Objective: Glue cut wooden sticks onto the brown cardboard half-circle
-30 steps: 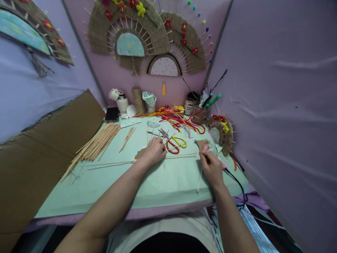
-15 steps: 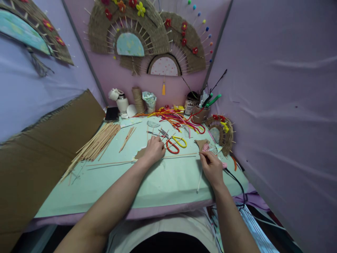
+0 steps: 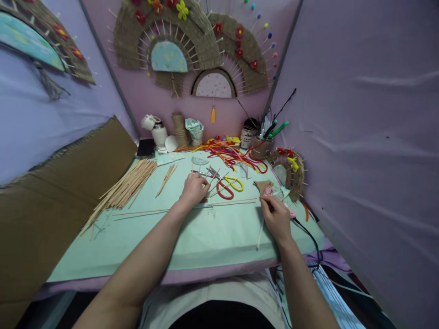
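My left hand (image 3: 194, 188) rests on the mint-green table (image 3: 206, 242) with its fingers curled down. Only a sliver of the brown cardboard piece (image 3: 205, 199) shows under its palm. Thin wooden sticks (image 3: 214, 176) fan out just past its fingertips. Red and yellow handled scissors (image 3: 228, 187) lie right of it. My right hand (image 3: 276, 218) is closed in a pinch on a white stick (image 3: 259, 238) that pokes out toward me. It sits beside a brown and pink scrap (image 3: 265, 188) and a pink tool (image 3: 291, 214) with a black cable.
A bundle of bamboo sticks (image 3: 126, 187) lies at the left beside a big cardboard sheet (image 3: 51, 201). One long stick (image 3: 154, 211) crosses the table. Pipe cleaners (image 3: 233, 155), a twine spool (image 3: 180, 129), jars and a pen cup (image 3: 260, 147) line the back. A woven fan (image 3: 291, 171) stands at the right.
My left hand has slid a little up and to the left, and the brown cardboard piece that showed at its left side is now covered. My right hand has stayed put.
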The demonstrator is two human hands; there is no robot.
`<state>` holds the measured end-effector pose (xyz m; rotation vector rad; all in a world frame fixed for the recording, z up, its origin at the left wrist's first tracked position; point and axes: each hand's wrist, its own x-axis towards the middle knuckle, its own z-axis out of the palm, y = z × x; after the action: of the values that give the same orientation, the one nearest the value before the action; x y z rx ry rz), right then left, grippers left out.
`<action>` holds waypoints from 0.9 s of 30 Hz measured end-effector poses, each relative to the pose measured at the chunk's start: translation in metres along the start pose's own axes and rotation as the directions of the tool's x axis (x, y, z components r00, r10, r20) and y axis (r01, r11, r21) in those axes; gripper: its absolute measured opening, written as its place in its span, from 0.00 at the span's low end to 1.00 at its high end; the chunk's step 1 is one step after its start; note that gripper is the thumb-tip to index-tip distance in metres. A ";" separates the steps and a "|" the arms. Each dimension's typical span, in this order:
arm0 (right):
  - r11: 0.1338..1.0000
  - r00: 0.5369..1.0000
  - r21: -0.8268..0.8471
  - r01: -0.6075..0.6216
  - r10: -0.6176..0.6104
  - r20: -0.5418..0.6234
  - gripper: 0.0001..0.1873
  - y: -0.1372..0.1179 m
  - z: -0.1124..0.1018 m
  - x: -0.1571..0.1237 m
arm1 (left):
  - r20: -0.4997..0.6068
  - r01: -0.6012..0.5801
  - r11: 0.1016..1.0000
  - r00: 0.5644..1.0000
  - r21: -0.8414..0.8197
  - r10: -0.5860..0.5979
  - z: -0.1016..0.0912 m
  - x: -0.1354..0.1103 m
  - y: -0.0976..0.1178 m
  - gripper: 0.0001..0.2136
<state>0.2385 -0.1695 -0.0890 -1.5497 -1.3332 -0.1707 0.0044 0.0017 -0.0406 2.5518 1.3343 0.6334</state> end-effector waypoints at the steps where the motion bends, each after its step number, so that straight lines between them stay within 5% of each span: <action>1: 1.000 1.000 0.001 0.004 -0.004 -0.001 0.08 0.000 0.000 0.000 | 0.010 0.002 1.000 1.000 -0.010 -0.002 -0.001 0.000 -0.002 0.10; 10: 1.000 1.000 0.002 0.000 0.000 0.007 0.08 -0.001 0.000 0.000 | 0.134 -0.057 0.998 0.989 -0.013 0.058 0.002 -0.003 0.000 0.07; 27: 1.000 1.000 0.000 0.014 -0.014 0.012 0.07 0.000 0.000 0.000 | 0.096 -0.070 0.995 0.993 0.073 0.062 0.012 -0.005 0.010 0.09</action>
<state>0.2383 -0.1693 -0.0894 -1.5440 -1.3541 -0.1704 0.0147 -0.0084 -0.0489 2.6599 1.2714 0.4757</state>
